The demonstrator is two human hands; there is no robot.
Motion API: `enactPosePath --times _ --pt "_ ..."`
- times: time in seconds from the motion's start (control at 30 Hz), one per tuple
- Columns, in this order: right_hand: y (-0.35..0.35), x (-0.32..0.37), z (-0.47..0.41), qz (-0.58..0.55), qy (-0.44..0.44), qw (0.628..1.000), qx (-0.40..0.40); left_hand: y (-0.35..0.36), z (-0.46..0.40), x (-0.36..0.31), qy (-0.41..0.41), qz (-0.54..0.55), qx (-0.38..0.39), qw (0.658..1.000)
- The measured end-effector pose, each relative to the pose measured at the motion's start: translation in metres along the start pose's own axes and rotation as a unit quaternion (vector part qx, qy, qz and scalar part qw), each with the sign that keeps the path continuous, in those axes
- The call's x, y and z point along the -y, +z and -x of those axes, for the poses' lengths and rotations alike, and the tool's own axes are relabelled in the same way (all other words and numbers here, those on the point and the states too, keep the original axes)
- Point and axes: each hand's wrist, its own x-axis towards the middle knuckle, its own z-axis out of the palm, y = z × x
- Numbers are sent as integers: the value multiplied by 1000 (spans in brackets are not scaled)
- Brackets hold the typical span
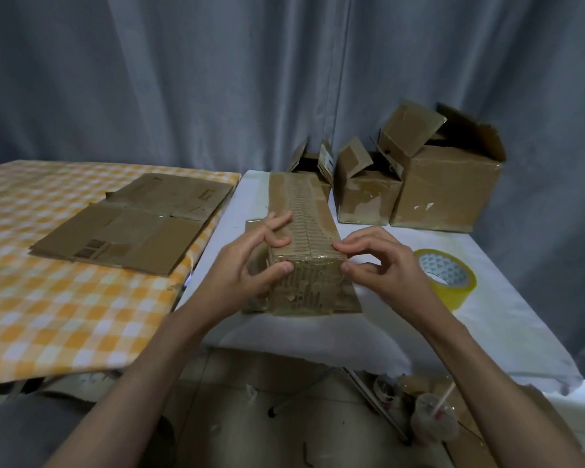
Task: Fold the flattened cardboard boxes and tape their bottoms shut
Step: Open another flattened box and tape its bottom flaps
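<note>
A long narrow cardboard box (301,211) lies bottom-up on the white-covered table (507,319), its worn surface covered with strips of clear tape. My left hand (250,265) grips its near left corner, thumb on the end face and fingers on top. My right hand (382,261) pinches the near right corner between thumb and forefinger. A roll of yellowish clear tape (448,275) lies flat just right of my right hand. Flattened cardboard boxes (132,224) are stacked on the orange checked table (48,315) to the left.
Three folded boxes with open flaps (446,187) stand at the back right against a grey curtain. Under the tables, the floor holds scraps, a folding table leg and a plastic cup with a straw (433,417).
</note>
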Motion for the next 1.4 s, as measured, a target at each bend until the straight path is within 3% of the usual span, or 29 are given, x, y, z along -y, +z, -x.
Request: enactPosePath --times 0.2,0.33,0.53,0.77,0.9,1.1,1.27,1.4 --pt "5 3 3 73 -47 996 -23 5 -10 -5 32 -48 -16 998" --pt "-4 0 -1 69 -35 997 -7 17 -34 -10 129 -126 68 981" --pt "-10 -7 -8 47 -30 998 7 32 -36 -1 173 -154 4 973" --pt "0 -8 -7 110 -66 991 -44 38 -34 1 188 -164 -34 968" --pt "-3 -4 -4 14 -5 999 -41 35 -32 -2 150 -136 -24 979" --pt "-3 6 3 -118 86 988 -55 49 -31 -7 163 -163 -103 968" --pt "0 15 -1 -79 99 987 -96 57 -31 -25 124 -178 -108 970" --pt "7 12 -5 -4 155 983 -96 56 -32 -40 127 -66 -34 989"
